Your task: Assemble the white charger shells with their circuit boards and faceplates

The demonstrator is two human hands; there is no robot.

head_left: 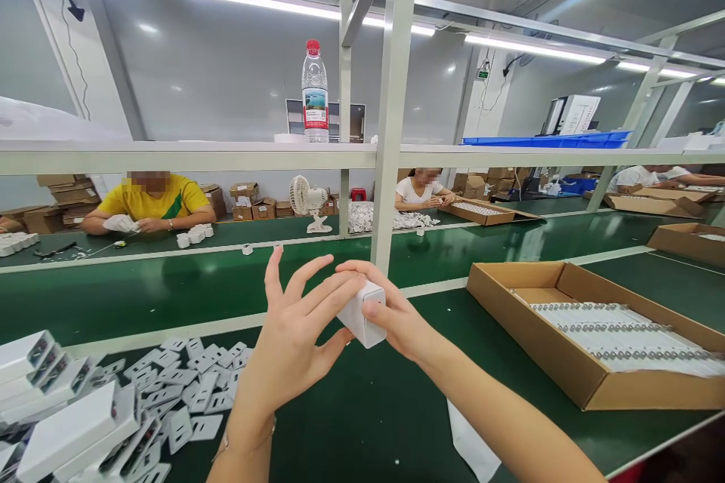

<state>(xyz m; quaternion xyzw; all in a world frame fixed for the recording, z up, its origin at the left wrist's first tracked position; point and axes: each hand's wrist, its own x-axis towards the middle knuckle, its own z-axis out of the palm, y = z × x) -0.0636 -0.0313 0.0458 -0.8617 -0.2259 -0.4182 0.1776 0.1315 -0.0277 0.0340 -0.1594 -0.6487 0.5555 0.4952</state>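
Observation:
A small white box-shaped plastic casing (365,315) is held up in front of me between both hands. My right hand (399,313) grips it from the right, its thumb on the near face and its fingers over the top. On the other side, my left hand (303,324) has its thumb at the lower left edge and two fingers along the top; its other fingers are raised and spread. Loose white cover plates with slots (198,385) lie in a heap at the lower left. Beside them, white casings (71,430) are stacked, some with open ends showing parts inside.
A cardboard tray (526,347) with rows of white pieces with metal strips stands at right. A white sheet (473,441) lies below my right forearm. Ahead are a green conveyor belt (317,264), an upright post (390,106), a shelf with a water bottle (315,94), and co-workers.

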